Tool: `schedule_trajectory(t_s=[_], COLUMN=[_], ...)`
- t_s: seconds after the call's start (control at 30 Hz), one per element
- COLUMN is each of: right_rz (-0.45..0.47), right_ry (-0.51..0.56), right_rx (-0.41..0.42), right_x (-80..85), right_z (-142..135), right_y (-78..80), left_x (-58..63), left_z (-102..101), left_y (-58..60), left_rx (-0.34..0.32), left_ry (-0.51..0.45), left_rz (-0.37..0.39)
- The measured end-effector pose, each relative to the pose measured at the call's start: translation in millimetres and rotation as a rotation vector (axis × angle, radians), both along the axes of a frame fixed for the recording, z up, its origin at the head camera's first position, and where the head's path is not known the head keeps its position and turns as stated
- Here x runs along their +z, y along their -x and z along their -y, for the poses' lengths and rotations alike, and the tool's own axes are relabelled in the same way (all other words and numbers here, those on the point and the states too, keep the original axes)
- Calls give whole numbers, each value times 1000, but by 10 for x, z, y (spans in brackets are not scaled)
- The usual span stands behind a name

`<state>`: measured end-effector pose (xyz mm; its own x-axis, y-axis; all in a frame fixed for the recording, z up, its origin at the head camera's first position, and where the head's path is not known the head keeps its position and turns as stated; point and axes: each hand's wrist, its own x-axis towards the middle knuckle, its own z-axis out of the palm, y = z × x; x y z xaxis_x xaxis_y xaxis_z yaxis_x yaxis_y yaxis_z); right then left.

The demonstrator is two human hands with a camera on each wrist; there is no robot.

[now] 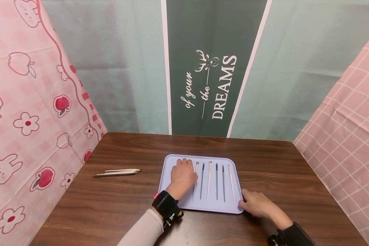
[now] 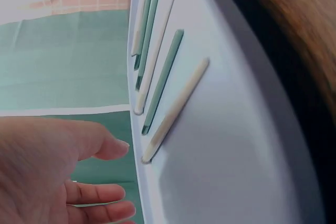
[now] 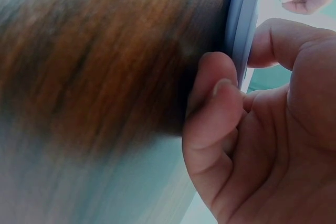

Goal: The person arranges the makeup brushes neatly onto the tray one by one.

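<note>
Wooden worktop (image 1: 86, 205), printed curtain (image 1: 187, 126) behind. Left hand (image 1: 183, 176) over tray (image 1: 210, 206), fingers relaxed, nothing held; right hand (image 1: 257, 204) grips tray's near right corner. Six brushes (image 1: 209, 181) in tray, right of left hand, the nearer one, long axes forward; loose brushes (image 1: 117, 174) crosswise, farther left.

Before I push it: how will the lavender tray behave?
Likely stiff: the tray looks flat and straight-edged. Probably won't tip; it's wide and low. The slim brushes on it may roll or slide, as no dividers show between them.
</note>
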<state>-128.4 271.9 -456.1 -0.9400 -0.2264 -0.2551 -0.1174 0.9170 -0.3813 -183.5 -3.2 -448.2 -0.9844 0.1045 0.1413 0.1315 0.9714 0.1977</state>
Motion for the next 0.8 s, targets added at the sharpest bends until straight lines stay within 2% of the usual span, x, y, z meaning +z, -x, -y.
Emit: schedule_trajectory(t_s=[0.3, 0.47, 0.63, 0.8], right_rz=[7, 9, 8, 1], right_ry=[-5, -8, 2, 8], right_rx=[3, -2, -2, 0], right_x=[10, 22, 28, 20], right_z=[-7, -7, -8, -7], right_y=[-4, -3, -2, -4], left_x=[53, 76, 88, 92], left_z=[234, 424, 629, 826], left_y=[-95, -149, -208, -264], left_rx=[-31, -25, -9, 15], left_ry=[84, 81, 97, 95], left_rz=[-81, -108, -103, -62])
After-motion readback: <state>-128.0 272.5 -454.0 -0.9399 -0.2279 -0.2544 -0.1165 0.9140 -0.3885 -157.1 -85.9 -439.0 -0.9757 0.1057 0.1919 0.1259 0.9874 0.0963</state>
